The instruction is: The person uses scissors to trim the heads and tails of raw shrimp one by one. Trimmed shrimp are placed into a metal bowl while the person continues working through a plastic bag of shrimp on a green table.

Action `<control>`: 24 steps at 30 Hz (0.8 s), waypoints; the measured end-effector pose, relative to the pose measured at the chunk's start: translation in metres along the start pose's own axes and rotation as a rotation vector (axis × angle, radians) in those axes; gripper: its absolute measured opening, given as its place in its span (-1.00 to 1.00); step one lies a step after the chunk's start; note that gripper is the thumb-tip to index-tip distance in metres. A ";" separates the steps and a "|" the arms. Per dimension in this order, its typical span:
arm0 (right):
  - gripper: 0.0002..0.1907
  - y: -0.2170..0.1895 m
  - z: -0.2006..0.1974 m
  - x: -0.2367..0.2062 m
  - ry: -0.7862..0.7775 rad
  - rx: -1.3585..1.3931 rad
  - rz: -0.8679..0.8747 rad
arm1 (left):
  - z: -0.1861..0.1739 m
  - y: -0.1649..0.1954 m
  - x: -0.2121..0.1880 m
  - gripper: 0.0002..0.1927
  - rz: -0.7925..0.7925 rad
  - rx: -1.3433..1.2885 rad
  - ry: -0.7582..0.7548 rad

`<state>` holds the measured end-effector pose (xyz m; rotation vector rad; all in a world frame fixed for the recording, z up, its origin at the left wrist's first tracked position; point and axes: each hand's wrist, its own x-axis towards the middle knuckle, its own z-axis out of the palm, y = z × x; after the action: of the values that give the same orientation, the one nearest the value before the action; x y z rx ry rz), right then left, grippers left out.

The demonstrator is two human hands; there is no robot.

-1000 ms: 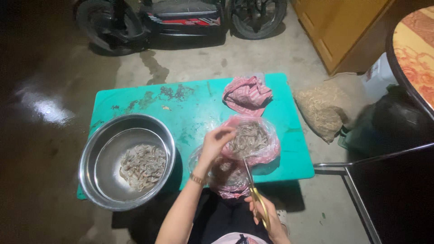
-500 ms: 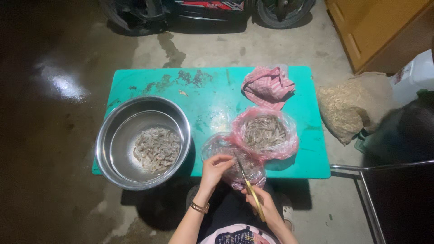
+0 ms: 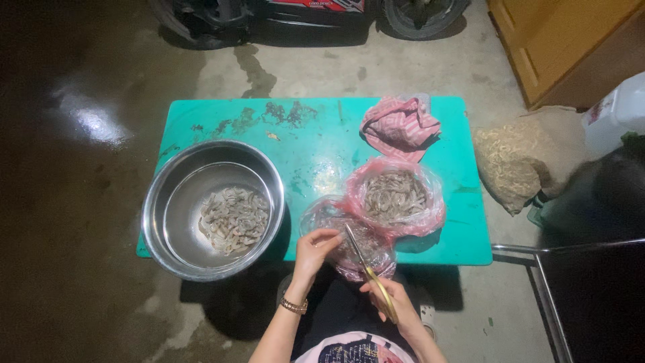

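My left hand point(image 3: 313, 250) pinches a small shrimp over a clear plastic bag point(image 3: 336, 232) of scraps at the near edge of the green table point(image 3: 322, 134). My right hand point(image 3: 393, 302) grips yellow-handled scissors point(image 3: 363, 259), blades pointing up toward the left fingers. A pink plastic bag point(image 3: 396, 195) full of raw shrimp sits just behind. To the left stands a steel bowl point(image 3: 171, 195) with a pile of shrimp in it.
A crumpled pink striped bag point(image 3: 401, 124) lies at the table's far right. A tan sack point(image 3: 514, 161) sits on the concrete floor to the right, beside a metal chair frame point(image 3: 544, 282). A motorbike point(image 3: 302, 17) is parked beyond the table.
My left hand came back from the pink shrimp bag to the near clear bag, meeting the scissors. The view has shifted so the bowl and table sit more centred.
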<state>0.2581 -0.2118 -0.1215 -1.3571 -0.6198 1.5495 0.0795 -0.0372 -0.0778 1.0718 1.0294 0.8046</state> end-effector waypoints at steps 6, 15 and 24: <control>-0.54 0.008 -0.008 0.001 -0.022 0.092 -0.029 | -0.030 0.053 -0.025 -0.77 0.205 0.220 0.216; -0.53 0.015 -0.005 -0.001 0.008 0.078 -0.011 | -0.025 0.096 -0.010 -0.71 0.732 0.709 0.355; -0.51 0.023 -0.020 -0.022 0.164 0.154 -0.017 | 0.090 0.023 0.105 -0.87 0.652 1.003 -0.034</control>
<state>0.2683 -0.2454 -0.1355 -1.3413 -0.4020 1.4251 0.1978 0.0371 -0.0721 2.3495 1.0730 0.7603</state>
